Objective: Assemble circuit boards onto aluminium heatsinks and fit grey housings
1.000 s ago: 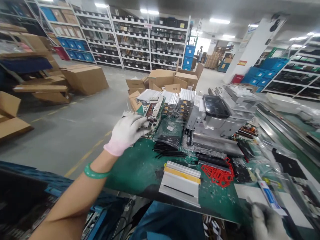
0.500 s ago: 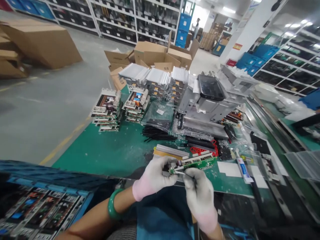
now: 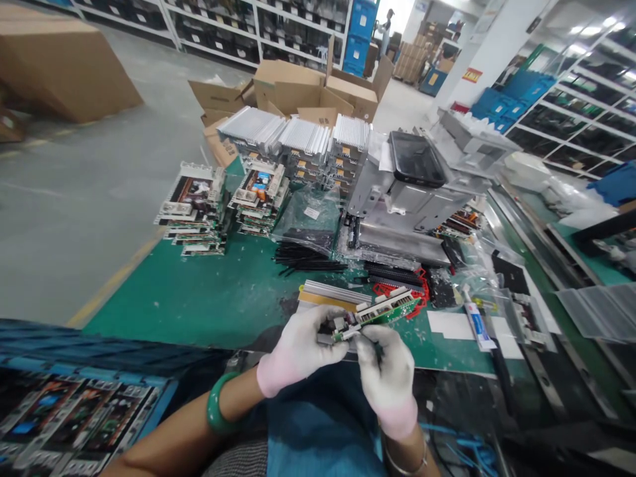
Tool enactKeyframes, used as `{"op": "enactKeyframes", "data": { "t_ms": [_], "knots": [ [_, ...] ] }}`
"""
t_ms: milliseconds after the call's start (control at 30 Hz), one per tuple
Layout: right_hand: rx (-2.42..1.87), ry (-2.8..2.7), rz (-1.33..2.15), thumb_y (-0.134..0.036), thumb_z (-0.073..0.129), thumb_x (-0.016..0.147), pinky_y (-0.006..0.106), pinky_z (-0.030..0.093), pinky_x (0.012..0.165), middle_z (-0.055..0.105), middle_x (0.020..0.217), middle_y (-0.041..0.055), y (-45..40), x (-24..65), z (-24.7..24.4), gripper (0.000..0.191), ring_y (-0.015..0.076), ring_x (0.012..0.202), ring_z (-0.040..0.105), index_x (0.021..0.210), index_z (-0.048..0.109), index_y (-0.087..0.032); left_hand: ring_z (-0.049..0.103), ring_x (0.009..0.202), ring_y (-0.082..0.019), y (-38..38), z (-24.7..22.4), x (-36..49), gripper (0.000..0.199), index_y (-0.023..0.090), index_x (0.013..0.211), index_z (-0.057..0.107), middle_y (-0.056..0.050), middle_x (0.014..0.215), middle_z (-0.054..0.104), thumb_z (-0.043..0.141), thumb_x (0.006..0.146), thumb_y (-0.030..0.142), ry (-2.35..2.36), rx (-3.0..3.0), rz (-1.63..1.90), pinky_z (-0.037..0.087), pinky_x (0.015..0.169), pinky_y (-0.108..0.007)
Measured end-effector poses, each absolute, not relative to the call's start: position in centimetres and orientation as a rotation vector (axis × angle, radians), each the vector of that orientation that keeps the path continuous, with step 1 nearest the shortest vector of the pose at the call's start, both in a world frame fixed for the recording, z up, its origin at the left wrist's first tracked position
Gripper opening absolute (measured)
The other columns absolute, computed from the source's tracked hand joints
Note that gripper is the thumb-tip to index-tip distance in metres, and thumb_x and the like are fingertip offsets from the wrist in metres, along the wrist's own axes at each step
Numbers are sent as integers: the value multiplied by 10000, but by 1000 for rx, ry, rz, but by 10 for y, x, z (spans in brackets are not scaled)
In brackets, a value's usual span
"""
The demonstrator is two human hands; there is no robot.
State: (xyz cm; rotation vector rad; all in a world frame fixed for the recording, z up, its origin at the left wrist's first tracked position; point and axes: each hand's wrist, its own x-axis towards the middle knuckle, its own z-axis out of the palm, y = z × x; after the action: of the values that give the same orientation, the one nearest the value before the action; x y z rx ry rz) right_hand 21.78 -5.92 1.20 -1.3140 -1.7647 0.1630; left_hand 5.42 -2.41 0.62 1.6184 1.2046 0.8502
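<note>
Both hands wear white gloves with pink cuffs. My left hand (image 3: 308, 342) is closed on the near left end of a green circuit board (image 3: 392, 310), which is tilted up to the right. White connectors line the board's upper edge. At the board's lower left end, my right hand (image 3: 386, 361) pinches a small white piece (image 3: 349, 332); its exact shape is too small to tell. Just behind the board lies a silver heat sink (image 3: 332, 295) with a yellowish strip, partly hidden by the left hand.
Stacked circuit boards (image 3: 193, 205), finned heat sinks (image 3: 303, 139) and black cable ties (image 3: 308, 257) stand or lie behind. A metal housing carries a black tray (image 3: 416, 159). A glue tube (image 3: 478, 324) lies right; a blue crate (image 3: 163, 411) of boards is lower left.
The view has shifted slightly. The board's right end is tilted up more. Both hands remain at its left end, with the right hand's fingers closer to the white piece.
</note>
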Motion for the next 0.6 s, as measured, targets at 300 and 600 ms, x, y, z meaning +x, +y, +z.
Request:
{"op": "enactKeyframes", "data": {
  "t_ms": [300,600],
  "knots": [
    [-1434,-1603,197,-521,636,868,227,503,492,664,584,-6,-67,223,3,360,141,494,631,675,621,-218,716,797,-186,-25,-14,46,312,209,1066,638,-46,940,747,642,820,402,1123,2108,1045,572,734,-259],
    [-1317,-1668,490,-374,562,910,245,518,562,688,688,8,-84,289,15,217,154,620,670,757,594,-224,665,1077,-196,-5,-5,-21,457,198,1210,642,-91,1140,713,246,1025,331,818,3004,821,542,887,-277]
  ]
}}
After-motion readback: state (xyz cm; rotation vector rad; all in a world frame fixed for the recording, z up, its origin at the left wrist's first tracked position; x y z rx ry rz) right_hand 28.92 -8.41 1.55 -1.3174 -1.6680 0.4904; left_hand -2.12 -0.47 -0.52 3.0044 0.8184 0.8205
